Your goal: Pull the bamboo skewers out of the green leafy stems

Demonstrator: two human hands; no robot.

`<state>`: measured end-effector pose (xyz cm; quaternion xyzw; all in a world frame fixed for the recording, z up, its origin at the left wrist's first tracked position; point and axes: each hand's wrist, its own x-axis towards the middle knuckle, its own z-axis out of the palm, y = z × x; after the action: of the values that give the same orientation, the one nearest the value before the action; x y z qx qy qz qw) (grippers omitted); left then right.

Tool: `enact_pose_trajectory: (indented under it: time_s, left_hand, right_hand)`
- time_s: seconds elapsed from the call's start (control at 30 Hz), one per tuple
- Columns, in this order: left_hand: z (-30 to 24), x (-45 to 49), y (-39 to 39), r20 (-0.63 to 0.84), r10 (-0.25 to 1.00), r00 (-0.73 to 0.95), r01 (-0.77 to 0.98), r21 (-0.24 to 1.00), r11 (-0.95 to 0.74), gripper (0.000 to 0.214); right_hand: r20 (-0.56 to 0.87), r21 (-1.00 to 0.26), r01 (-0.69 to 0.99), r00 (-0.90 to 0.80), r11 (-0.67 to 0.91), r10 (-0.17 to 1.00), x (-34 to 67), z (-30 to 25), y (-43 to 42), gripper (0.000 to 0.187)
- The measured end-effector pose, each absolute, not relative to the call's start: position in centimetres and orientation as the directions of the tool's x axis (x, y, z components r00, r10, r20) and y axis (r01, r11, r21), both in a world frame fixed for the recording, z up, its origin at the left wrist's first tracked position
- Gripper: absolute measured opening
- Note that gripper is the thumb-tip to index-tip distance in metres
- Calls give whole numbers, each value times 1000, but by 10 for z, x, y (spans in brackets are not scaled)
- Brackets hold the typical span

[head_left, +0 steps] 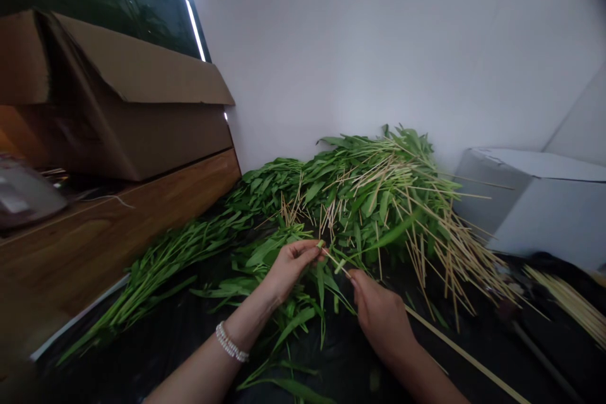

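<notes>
My left hand (300,260) is closed, thumb and fingers pinching a short piece of green stem (320,244). A thin wooden skewer (335,260) runs from near those fingertips to my right hand (381,309), which is closed around it. A cut bit of pale green stem (339,266) sits on the skewer between the two hands. Whether the skewer's tip is inside the piece in my left hand I cannot tell. Loose leafy green stalks (265,252) lie under and around my hands.
Behind my hands is a big heap of leafy stalks with many skewers (402,183). More stalks (156,271) lie left on black plastic sheeting (151,341). A cardboard box (156,132) stands on a wooden surface, a white box (544,214) at right. Bare skewers (568,303) lie near it.
</notes>
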<state>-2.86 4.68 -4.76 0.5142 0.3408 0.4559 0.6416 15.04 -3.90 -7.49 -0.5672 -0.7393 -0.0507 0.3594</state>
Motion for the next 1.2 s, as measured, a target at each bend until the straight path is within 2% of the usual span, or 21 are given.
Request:
enact_pose_trajectory:
  time_s: [0.27, 0.4, 0.5, 0.57, 0.63, 0.73, 1.2]
  left_hand:
    - [-47, -28, 47, 51, 951, 304, -237, 971, 24, 33]
    - [-43, -26, 45, 87, 962, 258, -210, 977, -32, 34]
    - [-42, -27, 45, 128, 977, 173, -209, 974, -91, 33]
    - [-42, -27, 46, 151, 980, 132, -202, 972, -123, 33]
    - [-42, -28, 46, 166, 978, 126, -183, 973, -142, 33]
    - [-42, -27, 45, 173, 974, 148, -159, 976, -149, 31]
    - [-38, -24, 40, 213, 961, 174, -61, 977, -206, 27]
  right_hand:
    - [571, -369, 865, -78, 340, 818, 150, -76, -39, 26]
    - [512, -507, 789, -48, 347, 858, 146, -67, -44, 30]
    - [388, -749, 566, -47, 345, 920, 143, -54, -50, 32]
    - [211, -918, 321, -96, 231, 973, 143, -46, -51, 36]
    - [46, -992, 105, -192, 67, 980, 144, -41, -50, 40]
    - [-17, -1000, -21, -268, -23, 963, 147, -44, -45, 45]
    - [-107, -994, 54, -223, -97, 969, 141, -59, -37, 63]
